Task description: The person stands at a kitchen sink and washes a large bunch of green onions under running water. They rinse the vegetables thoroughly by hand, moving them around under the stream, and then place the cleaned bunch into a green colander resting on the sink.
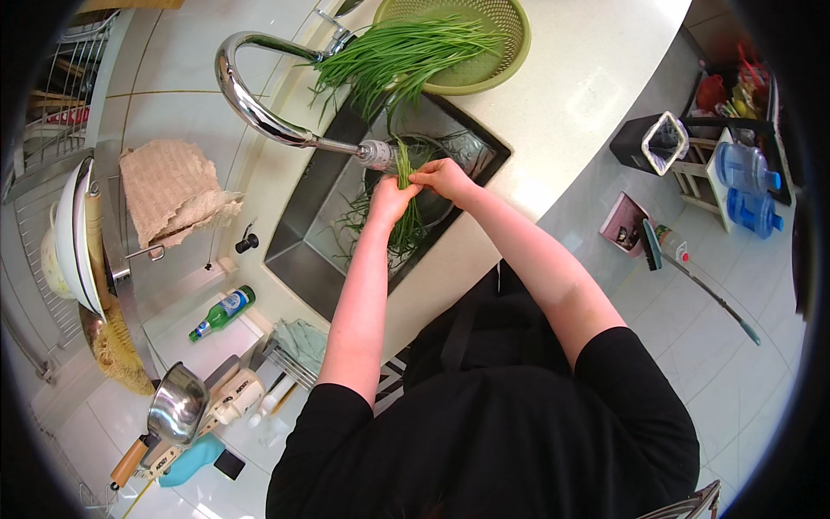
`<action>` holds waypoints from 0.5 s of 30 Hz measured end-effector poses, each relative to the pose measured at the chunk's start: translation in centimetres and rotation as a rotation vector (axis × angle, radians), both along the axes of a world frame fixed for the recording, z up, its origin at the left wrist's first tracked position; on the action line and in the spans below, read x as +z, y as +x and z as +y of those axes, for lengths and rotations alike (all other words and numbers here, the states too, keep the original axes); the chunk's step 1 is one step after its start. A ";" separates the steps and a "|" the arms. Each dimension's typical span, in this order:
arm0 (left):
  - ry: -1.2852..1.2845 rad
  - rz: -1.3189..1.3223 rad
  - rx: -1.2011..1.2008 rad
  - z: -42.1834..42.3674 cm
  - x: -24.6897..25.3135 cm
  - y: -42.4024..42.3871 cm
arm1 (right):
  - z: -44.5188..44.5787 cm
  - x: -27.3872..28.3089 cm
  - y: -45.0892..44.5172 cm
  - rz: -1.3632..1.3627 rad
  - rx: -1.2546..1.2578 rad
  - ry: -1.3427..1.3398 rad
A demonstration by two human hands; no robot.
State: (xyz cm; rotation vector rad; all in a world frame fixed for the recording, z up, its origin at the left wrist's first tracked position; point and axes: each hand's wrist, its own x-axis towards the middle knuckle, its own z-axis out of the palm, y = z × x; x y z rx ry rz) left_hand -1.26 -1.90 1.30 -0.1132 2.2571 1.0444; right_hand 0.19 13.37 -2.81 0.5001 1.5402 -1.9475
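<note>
Over the sink basin, my left hand is closed around a bunch of thin green chives, whose leaves hang down into the basin. The fingers of my right hand pinch the same bunch near its pale upper end, touching my left thumb. Just left of the bunch is the spray head of the chrome faucet; I cannot tell whether water runs. Loose leaves lie about the basin. More chives rest across a green plastic colander, their tips hanging over the sink's rim.
The pale countertop curves along the right. A green glass bottle lies left of the sink, below torn cardboard. A steel saucepan hangs at lower left. On the floor are a bin, a dustpan and a broom.
</note>
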 end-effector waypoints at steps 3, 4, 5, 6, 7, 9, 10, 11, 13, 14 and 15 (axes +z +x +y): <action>-0.219 0.045 -0.125 0.7 1.2 -0.2 | 0.6 -0.3 -0.1 -0.022 -0.110 -0.070; -0.287 0.049 -0.158 1.2 1.7 -0.1 | 0.9 -0.6 -0.2 -0.043 -0.147 -0.141; -0.095 -0.011 -0.073 1.3 1.4 0.1 | 1.1 -0.9 -0.2 -0.064 -0.185 -0.211; 0.089 -0.067 0.022 0.9 0.8 0.6 | 0.9 -0.5 -0.3 -0.087 -0.167 -0.208; 0.277 -0.122 0.115 0.4 -0.2 1.0 | 0.8 -0.5 -0.4 -0.092 -0.156 -0.231; 0.414 -0.243 0.143 0.0 -1.1 1.1 | 0.8 -0.6 -0.5 -0.106 -0.141 -0.271; 0.501 -0.304 0.196 0.3 -0.9 1.3 | 1.0 -0.7 -0.5 -0.087 -0.111 -0.265; 0.587 -0.365 0.250 0.5 -0.7 1.5 | 1.2 -0.7 -0.5 -0.068 -0.081 -0.260; 0.605 -0.345 0.312 0.4 -0.3 1.8 | 1.1 0.0 -0.5 -0.034 -0.058 -0.272; 0.614 -0.335 0.344 0.3 -0.2 1.8 | 0.9 0.4 -0.4 -0.018 -0.069 -0.286; 0.609 -0.333 0.339 0.3 -0.2 1.8 | 0.6 0.6 -0.4 0.000 -0.082 -0.301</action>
